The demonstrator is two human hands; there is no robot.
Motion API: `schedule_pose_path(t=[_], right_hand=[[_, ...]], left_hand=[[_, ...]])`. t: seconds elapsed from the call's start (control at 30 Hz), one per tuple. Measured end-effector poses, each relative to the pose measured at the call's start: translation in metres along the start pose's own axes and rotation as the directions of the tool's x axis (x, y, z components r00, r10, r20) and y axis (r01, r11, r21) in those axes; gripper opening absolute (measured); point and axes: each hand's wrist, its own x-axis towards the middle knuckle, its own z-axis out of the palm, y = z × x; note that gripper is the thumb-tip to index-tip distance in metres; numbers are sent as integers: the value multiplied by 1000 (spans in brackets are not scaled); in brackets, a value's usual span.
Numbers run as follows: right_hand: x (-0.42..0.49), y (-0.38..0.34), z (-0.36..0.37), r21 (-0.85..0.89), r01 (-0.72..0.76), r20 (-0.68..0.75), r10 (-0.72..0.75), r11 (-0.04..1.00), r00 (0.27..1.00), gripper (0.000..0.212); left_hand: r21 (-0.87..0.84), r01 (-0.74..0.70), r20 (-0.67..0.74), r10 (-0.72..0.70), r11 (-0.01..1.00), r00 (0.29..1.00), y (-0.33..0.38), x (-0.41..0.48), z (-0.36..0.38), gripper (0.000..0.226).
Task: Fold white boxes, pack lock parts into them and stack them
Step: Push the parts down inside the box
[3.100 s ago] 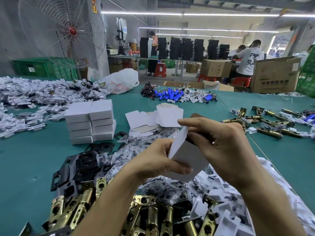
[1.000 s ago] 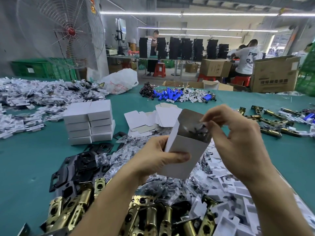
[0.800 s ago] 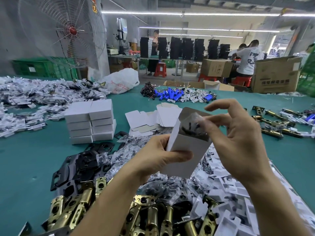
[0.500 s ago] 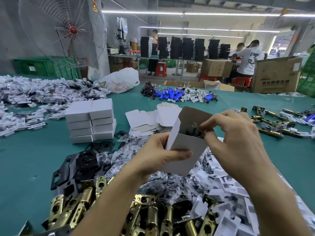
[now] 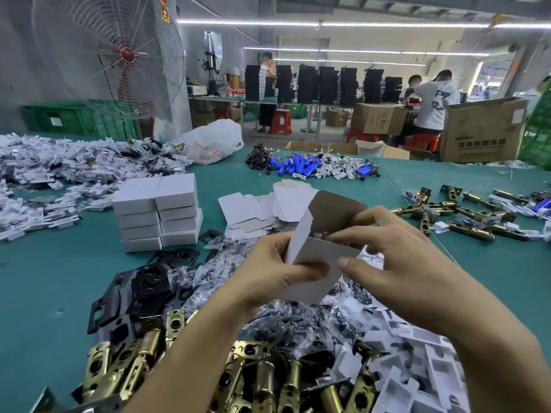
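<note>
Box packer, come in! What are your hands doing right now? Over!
Left hand grips white box. Right hand pinches its front wall, fingers at bagged part inside. Top flap open. Nothing blocking.

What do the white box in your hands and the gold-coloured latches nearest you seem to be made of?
The box: thin paperboard, matte white outside, grey-brown inside; its flaps crease sharply. The latches: apparently metal, glossy brass-coloured finish, judging by bright reflections; plated or solid, unclear.

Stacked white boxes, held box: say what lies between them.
Head view: black plates and clear bags of small parts lie between stack and held box.
</note>
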Motion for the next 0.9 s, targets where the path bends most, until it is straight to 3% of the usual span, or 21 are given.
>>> schedule_pose_path(t=[0.27,0.33,0.4,0.47,0.63,0.73,0.9], right_hand=[[2,1,3,75,106,-32,-104,992,994,22],[4,2,5,142,139,-162,-115,980,980,24],[6,4,5,236,185,-384,-83,954,920,29],[7,7,5,310,224,-504,-40,924,862,33],[15,15,27,635,177,-349,75,752,934,25],[20,21,40,668,120,-257,77,734,963,21],[22,33,53,630,95,-206,48,770,977,16]], left_hand=[[13,-49,40,49,999,998,0,0,2,36],[-47,-34,12,34,998,999,1,0,2,41],[-152,3,-27,-7,988,1000,3,-1,1,45],[-225,10,-28,-16,974,999,5,-1,1,46],[-226,42,101,-19,973,995,7,-6,8,22],[-161,1,64,10,987,998,1,-3,9,23],[270,-82,-60,102,959,993,-12,6,6,32]])
